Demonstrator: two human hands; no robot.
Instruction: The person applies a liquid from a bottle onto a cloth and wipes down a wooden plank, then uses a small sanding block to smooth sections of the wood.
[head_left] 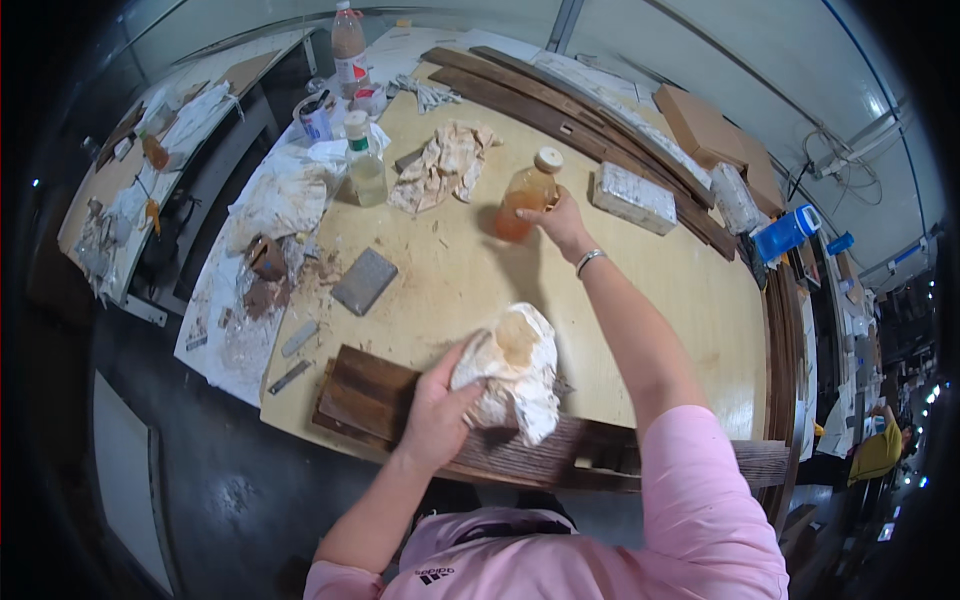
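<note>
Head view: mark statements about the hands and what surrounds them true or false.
1. The right hand grips the bottle of amber liquid. True.
2. That bottle has no cap. False: a pale cap tops it.
3. The left hand holds a grey block. False: it holds a stained white cloth.
4. A bracelet circles the right wrist. True.
5. The blue container stands left of the bottle. False: it is to the right.
</note>
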